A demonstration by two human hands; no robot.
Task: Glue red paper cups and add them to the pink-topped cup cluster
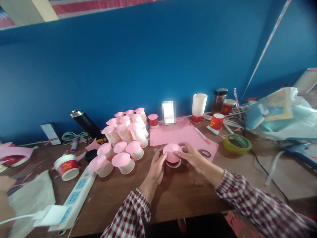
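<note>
An upturned red paper cup stands on the table in front of me with a round pink paper disc on its top. My left hand grips it from the left, thumb on the disc's edge and fingers down the side. From the right, my right hand closes on it, its thumb also pressing on the disc. The disc hides most of the cup. To the left stand several upturned white cups topped with pink discs. Behind my right hand lie black-handled scissors on pink paper sheets.
Stacked white cups, a lidded jar, yellow-green tape and a glue gun are on the right. A power strip, red paper cups and a black flask are left. A person's hand shows at the left edge.
</note>
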